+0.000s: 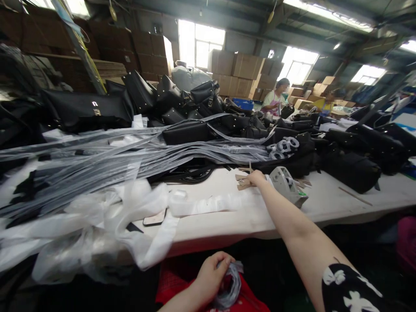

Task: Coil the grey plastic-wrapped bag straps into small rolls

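Note:
Low in the head view, my left hand is closed round a coiled, plastic-wrapped strap above red cloth. My right hand reaches across the white table, its fingers pinched at brown paper strips. Just right of that hand stands a grey tape dispenser. Long straps in clear wrapping lie in a bundle to the left, and wrapped coils rest beyond the right hand.
Black bags are heaped along the back and right. White plastic film and a phone lie near the table's front edge. Two people are farther back, before stacked cartons.

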A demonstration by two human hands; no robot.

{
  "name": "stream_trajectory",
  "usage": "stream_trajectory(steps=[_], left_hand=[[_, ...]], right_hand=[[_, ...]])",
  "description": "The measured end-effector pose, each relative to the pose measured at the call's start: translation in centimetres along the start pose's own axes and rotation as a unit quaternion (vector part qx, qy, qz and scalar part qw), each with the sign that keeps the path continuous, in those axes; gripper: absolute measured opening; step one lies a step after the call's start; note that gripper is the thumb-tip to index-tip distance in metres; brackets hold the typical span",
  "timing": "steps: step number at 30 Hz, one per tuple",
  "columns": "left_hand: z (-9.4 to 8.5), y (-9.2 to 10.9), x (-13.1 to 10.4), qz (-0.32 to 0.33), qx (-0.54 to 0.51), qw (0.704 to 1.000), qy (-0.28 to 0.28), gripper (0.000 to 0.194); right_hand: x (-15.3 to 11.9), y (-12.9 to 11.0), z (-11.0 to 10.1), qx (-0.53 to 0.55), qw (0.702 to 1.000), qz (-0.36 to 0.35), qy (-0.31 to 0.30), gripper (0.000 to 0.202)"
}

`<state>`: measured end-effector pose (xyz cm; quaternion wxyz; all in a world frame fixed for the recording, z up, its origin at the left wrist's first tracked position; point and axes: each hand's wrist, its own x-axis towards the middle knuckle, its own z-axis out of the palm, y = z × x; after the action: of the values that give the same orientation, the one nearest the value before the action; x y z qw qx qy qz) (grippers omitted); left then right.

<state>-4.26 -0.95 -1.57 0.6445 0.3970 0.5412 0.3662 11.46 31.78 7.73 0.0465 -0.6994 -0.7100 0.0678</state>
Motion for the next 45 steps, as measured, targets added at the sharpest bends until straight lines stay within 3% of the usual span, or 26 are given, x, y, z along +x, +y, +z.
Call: stream_trajectory(steps=[4,9,13,18,22,28,45], left_hand=[[0.1,0.8,-0.3,-0.014,0.001,1.0,-0.013,0.053],[0.7,1.5,-0.4,-0.02,-0.001,0.999,-0.033,0.047],[1.2,1.3,-0.3,-0.023,0.009,0.999,-0.04,0.046],[1.4,1.1,-0.3,-0.023,0.027,0.999,-0.04,0.046],[1.4,1.0,-0.3,-0.022,0.034,0.999,-0.034,0.045],[1.4,0.9,-0.2,-0.023,0.034,0.999,-0.028,0.041],[1.4,1.2,-0.5,-0.019,0.007,0.999,-0.04,0.041]], right_hand=[[-4.5,0.7,0.5,-0.007,0.997,-0.072,-0.005,0.027],[-14.9,1.8,4.7,-0.024,0.98,-0.195,-0.043,0.029],[-19.4,3.2,7.0,-0.054,0.965,-0.256,-0.032,0.037],[-19.5,3.9,7.5,-0.011,0.951,-0.303,0.055,0.039],[-19.1,3.6,7.7,0.022,0.95,-0.304,0.07,0.02],[-19.0,3.4,8.1,0.038,0.956,-0.28,0.079,0.02],[-18.7,1.9,5.6,-0.092,0.962,-0.256,-0.032,0.029]])
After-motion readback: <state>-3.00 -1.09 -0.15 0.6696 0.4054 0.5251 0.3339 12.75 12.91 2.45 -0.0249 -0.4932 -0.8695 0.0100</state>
